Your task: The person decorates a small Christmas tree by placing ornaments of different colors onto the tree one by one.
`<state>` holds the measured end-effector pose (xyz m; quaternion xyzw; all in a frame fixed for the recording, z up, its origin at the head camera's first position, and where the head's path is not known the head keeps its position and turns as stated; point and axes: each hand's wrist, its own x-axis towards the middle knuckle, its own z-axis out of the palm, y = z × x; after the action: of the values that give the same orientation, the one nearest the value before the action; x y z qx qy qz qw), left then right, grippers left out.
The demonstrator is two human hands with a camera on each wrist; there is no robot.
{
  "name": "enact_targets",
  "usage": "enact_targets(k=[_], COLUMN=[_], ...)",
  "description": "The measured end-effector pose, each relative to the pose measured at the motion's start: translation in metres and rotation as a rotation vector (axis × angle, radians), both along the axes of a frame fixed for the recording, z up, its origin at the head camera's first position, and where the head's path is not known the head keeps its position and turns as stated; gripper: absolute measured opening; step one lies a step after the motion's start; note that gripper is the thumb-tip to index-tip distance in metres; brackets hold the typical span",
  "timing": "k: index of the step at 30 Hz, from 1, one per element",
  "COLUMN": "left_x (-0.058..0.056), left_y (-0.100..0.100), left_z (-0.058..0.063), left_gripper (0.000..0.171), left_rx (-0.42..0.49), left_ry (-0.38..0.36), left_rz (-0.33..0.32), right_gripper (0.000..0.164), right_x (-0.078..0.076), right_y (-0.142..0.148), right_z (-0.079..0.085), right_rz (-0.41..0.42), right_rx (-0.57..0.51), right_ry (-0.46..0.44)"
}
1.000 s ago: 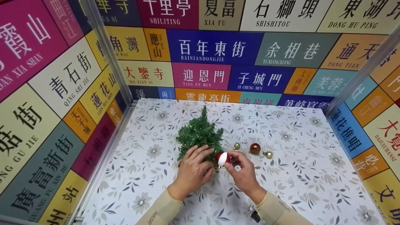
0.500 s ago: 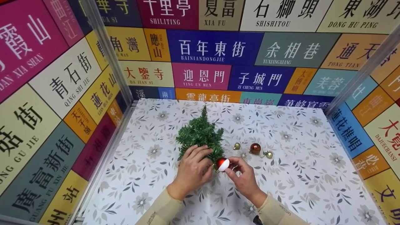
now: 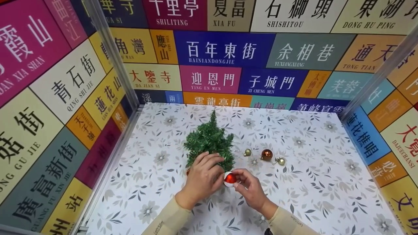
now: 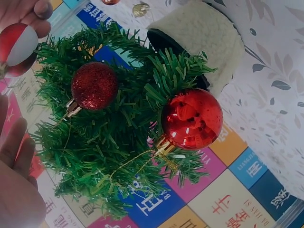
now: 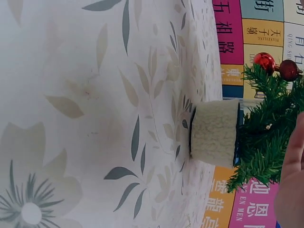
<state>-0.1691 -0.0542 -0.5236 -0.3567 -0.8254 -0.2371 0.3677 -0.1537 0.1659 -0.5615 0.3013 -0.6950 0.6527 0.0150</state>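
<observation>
My right hand pinches a red-and-white Christmas bauble between thumb and fingers, just right of a small artificial Christmas tree. My left hand lies across the tree's near side, its fingertips among the lower branches and its thumb side right by the bauble. I cannot tell whether it pinches the bauble's loop. In the left wrist view, a glittery dark red bauble and a shiny red bauble hang on the green branches. The tree's fleecy cream pot shows in the right wrist view.
Right of the tree lie a small gold bauble, a copper-brown bauble and a pale gold bauble. A flower-patterned cloth covers the table. Panels of colourful signs enclose its back and sides.
My right hand has lowered slightly towards me and turned the red-and-white bauble, so its red side now faces up. My left hand stays almost where it was at the tree.
</observation>
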Motion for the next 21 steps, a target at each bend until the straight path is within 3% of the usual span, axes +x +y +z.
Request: enact_targets(k=[4,15,21], left_x=[0.0020,0.0037,0.0050], left_y=[0.0000,-0.0004,-0.0009], left_z=[0.0010,0.0009,-0.0001], left_gripper=[0.012,0.010,0.010], left_rx=[-0.002,0.002,0.000], left_ry=[-0.024,-0.028,-0.053], left_rz=[-0.009,-0.024,-0.039], right_gripper=[0.030,0.031,0.028], right_x=[0.0003,0.0001,0.0029], right_y=[0.0001,-0.0003,-0.0054], right_z=[-0.0014,0.0001,0.0053], right_rz=[0.049,0.081,-0.022], right_rx=[0.005,0.066,0.135], right_ry=[-0.056,-0.048,0.047])
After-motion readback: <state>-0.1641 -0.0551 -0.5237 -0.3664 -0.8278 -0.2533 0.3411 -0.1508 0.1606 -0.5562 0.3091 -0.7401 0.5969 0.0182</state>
